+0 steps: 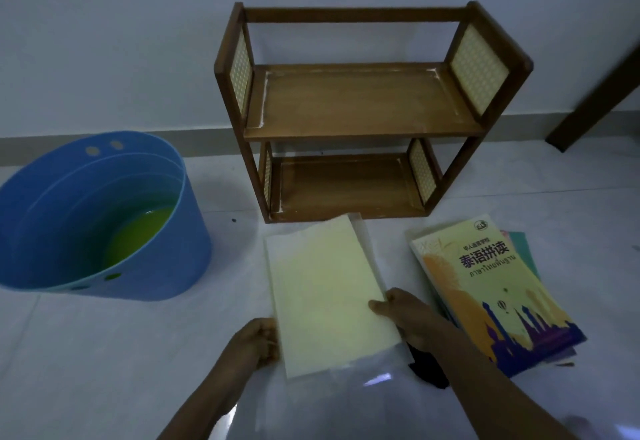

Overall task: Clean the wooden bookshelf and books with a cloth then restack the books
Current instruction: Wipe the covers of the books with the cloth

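Observation:
A small wooden bookshelf (360, 107) with two bare shelves and woven side panels stands on the floor against the wall. In front of it I hold a pale yellow book (322, 294) flat over a clear plastic sleeve. My left hand (258, 339) grips its lower left edge. My right hand (407, 313) pinches its right edge, thumb on top. To the right lies a stack of books (491, 287), the top one yellow with purple towers. A dark cloth (427, 367) peeks out under my right wrist.
A blue bucket (97, 218) holding yellow-green liquid stands on the floor at the left. A dark wooden furniture leg (595, 93) leans in at the far right. The floor is pale tile and the wall behind is white.

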Demonstrator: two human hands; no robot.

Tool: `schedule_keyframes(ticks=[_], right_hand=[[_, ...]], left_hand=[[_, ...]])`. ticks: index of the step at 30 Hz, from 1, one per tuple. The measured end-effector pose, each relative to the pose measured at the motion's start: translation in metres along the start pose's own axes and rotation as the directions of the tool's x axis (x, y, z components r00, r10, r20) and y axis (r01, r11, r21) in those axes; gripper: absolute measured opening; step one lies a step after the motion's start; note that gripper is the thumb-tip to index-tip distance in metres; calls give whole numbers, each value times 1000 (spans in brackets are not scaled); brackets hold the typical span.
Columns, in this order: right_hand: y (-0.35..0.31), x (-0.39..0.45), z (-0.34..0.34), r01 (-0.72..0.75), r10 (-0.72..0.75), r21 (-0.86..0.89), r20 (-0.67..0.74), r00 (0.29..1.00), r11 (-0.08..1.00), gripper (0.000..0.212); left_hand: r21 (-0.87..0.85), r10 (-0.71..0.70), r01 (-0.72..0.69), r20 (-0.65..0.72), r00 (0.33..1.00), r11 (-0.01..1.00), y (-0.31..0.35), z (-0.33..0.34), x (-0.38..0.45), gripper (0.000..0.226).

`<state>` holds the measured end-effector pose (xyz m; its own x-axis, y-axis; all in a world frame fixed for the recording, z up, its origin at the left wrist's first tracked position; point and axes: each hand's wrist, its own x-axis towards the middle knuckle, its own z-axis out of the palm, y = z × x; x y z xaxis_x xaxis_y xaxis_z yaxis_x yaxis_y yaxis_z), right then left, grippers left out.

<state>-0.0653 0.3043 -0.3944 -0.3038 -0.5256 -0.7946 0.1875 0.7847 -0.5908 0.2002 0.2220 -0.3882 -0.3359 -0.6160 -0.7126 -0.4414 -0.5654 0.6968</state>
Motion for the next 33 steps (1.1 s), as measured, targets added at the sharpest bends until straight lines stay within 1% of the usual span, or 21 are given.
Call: schedule_keyframes(ticks=[2,4,6,7,8,9,11,12,13,14,16,17,18,21,23,25,27,28,30,31,33], right_hand=[[-8,-7,-4,38,-43,110,37,998,993,55],[-18,-16,-7,62,-96,246,129,987,967,69],[-30,-28,-8,70,-153,329,235,960,942,81],[-37,-36,-10,88,-184,337,264,947,937,83],[-44,-45,-11,129,-214,309,261,941,942,80],[-53,-56,-13,187,-245,241,238,940,952,77],[-63,-68,-21,280,-287,77,110,952,957,67],[-65,-71,-28,319,-322,54,52,945,946,55],[-67,-76,-35,342,-346,85,47,937,936,39],[-68,-80,-40,355,-365,138,53,930,925,31],[-60,-80,-50,399,-406,142,22,913,906,25],[-56,-77,-56,435,-439,99,30,898,895,32],[-52,-74,-59,471,-473,32,66,879,881,46],[-49,-71,-54,566,-531,-141,223,817,812,81],[-51,-67,-43,593,-564,-148,196,802,791,80],[-55,-58,-31,602,-594,-121,100,798,789,76],[-55,-43,-22,584,-581,-77,56,812,808,83],[-56,-37,-16,583,-581,-67,51,813,810,79],[-56,-29,-4,597,-598,-108,25,801,795,51],[-54,-29,2,609,-614,-138,8,790,781,37],[-54,-35,11,640,-656,-185,-30,754,745,24]], left_hand=[[205,158,-147,-35,987,968,-10,-9,0,38],[355,320,-270,-89,943,895,-12,-15,-1,38],[425,417,-329,-130,900,843,-8,-18,3,61],[497,489,-379,-109,865,781,-2,-21,10,70],[583,544,-413,-60,837,700,4,-23,15,67],[601,557,-444,-2,830,664,13,-25,19,56],[562,552,-477,43,833,676,24,-28,22,32],[516,615,-533,15,788,671,29,-25,18,27],[463,689,-601,-30,724,651,33,-21,15,24],[429,715,-623,-83,695,655,39,-18,10,16],[436,740,-627,-150,656,645,55,-9,-1,22],[454,771,-646,-169,614,613,64,-7,-2,24],[451,777,-653,-165,608,608,68,-6,-4,21],[360,722,-645,-139,678,674,75,-9,-1,5],[324,692,-634,-101,714,702,75,-8,0,18],[322,663,-613,-65,746,721,77,-8,-1,33],[328,632,-583,-62,772,744,75,-13,4,25],[341,617,-563,-69,784,753,73,-17,6,21],[346,604,-545,-84,793,764,68,-22,9,16],[343,604,-542,-102,790,767,67,-23,9,15],[346,619,-545,-156,769,764,67,-24,5,18]])
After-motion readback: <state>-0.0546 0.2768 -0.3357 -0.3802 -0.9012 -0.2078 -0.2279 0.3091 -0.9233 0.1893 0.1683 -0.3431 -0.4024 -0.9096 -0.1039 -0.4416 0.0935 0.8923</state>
